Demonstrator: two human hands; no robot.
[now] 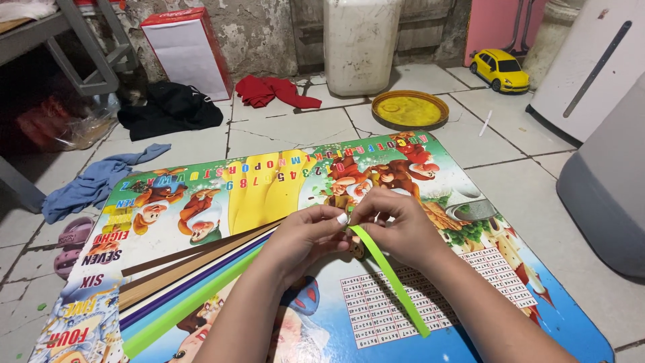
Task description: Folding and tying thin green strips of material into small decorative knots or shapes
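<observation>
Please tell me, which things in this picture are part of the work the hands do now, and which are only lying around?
Part of the work:
- left hand and right hand, both pinching the green paper strip
- pile of paper strips
- colourful low table

Only lying around:
- yellow toy car
- yellow lid
- red cloth
- blue cloth
- black cloth
- white jug
</observation>
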